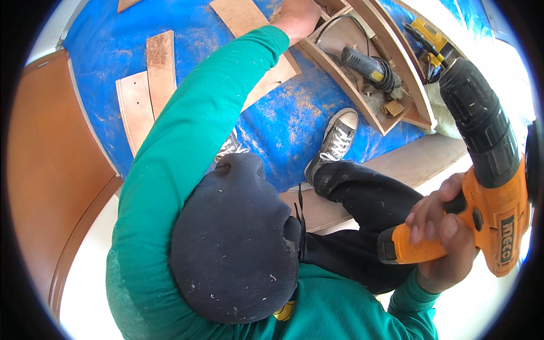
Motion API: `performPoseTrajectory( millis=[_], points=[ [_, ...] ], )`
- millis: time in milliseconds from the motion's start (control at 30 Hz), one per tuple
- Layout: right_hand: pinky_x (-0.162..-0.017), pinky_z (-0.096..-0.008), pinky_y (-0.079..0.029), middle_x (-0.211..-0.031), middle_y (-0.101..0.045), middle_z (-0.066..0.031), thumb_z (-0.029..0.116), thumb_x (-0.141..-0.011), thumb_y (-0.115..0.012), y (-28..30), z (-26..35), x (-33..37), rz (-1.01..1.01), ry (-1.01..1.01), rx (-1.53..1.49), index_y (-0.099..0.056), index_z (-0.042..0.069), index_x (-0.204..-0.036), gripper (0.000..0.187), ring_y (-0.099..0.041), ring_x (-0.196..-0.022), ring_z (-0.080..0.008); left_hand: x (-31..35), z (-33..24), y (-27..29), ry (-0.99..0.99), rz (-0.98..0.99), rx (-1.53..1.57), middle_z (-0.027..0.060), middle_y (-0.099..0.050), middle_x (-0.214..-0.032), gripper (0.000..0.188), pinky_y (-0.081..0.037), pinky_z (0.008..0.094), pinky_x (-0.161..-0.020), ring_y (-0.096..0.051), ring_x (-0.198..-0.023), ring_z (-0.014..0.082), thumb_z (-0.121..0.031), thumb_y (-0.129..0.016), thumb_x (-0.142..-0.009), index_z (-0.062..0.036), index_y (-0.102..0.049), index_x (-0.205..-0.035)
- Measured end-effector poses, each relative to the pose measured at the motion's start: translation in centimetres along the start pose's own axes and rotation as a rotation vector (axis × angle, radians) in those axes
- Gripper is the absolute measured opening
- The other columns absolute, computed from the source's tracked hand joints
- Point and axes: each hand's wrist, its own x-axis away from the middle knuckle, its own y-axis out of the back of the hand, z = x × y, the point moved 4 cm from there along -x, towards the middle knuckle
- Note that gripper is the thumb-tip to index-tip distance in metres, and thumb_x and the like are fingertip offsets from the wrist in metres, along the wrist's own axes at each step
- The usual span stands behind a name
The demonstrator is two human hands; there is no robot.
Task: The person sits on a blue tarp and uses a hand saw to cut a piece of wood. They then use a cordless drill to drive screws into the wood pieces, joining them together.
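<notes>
My right hand [442, 232] is wrapped around the grip of an orange and black cordless drill [496, 209], raised close at the right. Its black chuck points up and away, and a dark rod with a yellow band appears to extend from the tip. Stretched far forward in a green sleeve, my left arm ends with my left hand [300, 17] at the top edge, beside the corner of an open wooden tray [334, 62]. Its fingers are mostly hidden, so I cannot tell what they touch. Inside the tray lies a grey angle grinder [362, 63] with a bundled cord.
Several wooden boards [161, 71] rest on a dusty blue sheet [204, 34]. A yellow power tool [428, 35] sits beyond the tray. Brown panelling [62, 170] stands at the left. My sneaker [340, 136] is near the tray; a long plank [419, 158] runs alongside my leg.
</notes>
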Motion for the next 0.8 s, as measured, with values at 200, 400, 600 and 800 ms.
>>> performPoseTrajectory(
  millis=[200, 400, 600, 800],
  points=[
    [-0.070, -0.0336, -0.061, -0.071, -0.058, -0.0033, 0.022, -0.092, -0.072, -1.1, 0.2, 0.1, -0.022, 0.030, -0.024, -0.057, -0.007, -0.126, 0.047, -0.065, -0.059, -0.0162, 0.5, -1.1, 2.3, -0.034, 0.100, -0.091, 0.0175, -0.085, -0.104, 0.022, -0.067, 0.0492, -0.078, -0.084, -0.098, 0.0374, -0.009, -0.069, -0.091, -0.0058, -0.089, -0.099],
    [-0.074, -0.0360, -0.060, -0.076, -0.058, -0.0047, 0.019, -0.090, -0.071, -2.8, 0.5, 0.6, 0.002, -0.014, -0.032, -0.058, -0.005, -0.126, 0.045, -0.065, -0.064, -0.0181, 0.8, -1.8, 4.5, 0.006, 0.097, -0.065, 0.0166, -0.086, -0.105, 0.022, -0.067, 0.0490, -0.079, -0.084, -0.100, 0.0353, -0.009, -0.068, -0.093, -0.0064, -0.089, -0.098],
    [-0.074, -0.0354, -0.059, -0.076, -0.057, -0.0043, 0.020, -0.090, -0.070, -3.7, 0.7, 0.7, 0.022, 0.018, -0.018, -0.058, -0.004, -0.126, 0.044, -0.065, -0.065, -0.0179, 0.7, -0.6, 6.4, -0.030, 0.111, 0.025, 0.0187, -0.085, -0.109, 0.022, -0.067, 0.0512, -0.082, -0.083, -0.103, 0.0375, -0.010, -0.068, -0.095, -0.0054, -0.088, -0.103],
    [-0.074, -0.0337, -0.057, -0.078, -0.057, -0.0041, 0.019, -0.093, -0.070, -3.5, 0.1, 0.7, 0.057, 0.042, 0.060, -0.058, -0.004, -0.129, 0.044, -0.062, -0.068, -0.0160, 7.3, 5.4, 12.7, 0.097, -0.029, 0.394, 0.0241, -0.079, -0.112, 0.018, -0.061, 0.0581, -0.088, -0.077, -0.106, 0.0453, -0.012, -0.067, -0.100, -0.0038, -0.081, -0.108]
  ],
)
